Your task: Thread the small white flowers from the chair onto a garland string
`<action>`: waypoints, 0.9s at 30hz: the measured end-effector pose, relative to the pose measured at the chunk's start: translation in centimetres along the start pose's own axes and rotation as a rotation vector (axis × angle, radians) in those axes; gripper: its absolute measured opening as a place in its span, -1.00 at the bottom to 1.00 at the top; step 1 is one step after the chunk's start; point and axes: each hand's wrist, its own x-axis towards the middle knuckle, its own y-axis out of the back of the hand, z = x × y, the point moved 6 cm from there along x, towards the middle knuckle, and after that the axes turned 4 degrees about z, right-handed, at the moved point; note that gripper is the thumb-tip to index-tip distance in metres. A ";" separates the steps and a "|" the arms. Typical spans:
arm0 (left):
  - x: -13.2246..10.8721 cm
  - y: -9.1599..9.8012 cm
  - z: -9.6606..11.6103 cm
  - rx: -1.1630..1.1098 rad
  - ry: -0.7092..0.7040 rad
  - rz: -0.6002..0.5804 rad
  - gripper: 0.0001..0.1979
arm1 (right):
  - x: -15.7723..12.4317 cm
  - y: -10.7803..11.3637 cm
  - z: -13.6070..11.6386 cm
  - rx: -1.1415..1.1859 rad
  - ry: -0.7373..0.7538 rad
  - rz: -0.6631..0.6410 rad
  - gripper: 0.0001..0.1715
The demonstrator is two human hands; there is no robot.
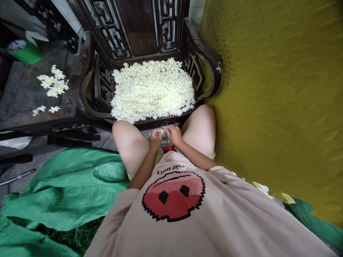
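Note:
My left hand [155,137] and my right hand [174,135] meet between my knees, fingers curled in a pinch around a small white piece [162,132], likely one of the flowers. Both hands hover just in front of a dark carved wooden chair [202,53]. Its seat holds a big heap of small white flowers [152,89]. A bit of something red [168,148] shows under my wrists, mostly hidden.
A yellow textured wall [276,89] runs along the right. A low dark table [24,96] at the left carries a few white flowers [52,84] and a green tub [24,50]. Green sacking [66,185] covers the floor at my left.

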 end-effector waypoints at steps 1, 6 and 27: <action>0.0 -0.1 0.0 -0.020 0.015 0.005 -0.88 | 0.0 -0.2 0.0 0.022 -0.026 0.008 -0.83; 0.4 0.8 -0.4 -0.097 0.098 0.091 -0.86 | 0.6 -0.2 2.6 0.270 -0.329 0.098 -0.85; 0.3 1.2 -1.1 -0.081 0.182 0.075 -0.82 | -0.6 -2.0 2.2 1.372 -1.057 -0.372 -0.87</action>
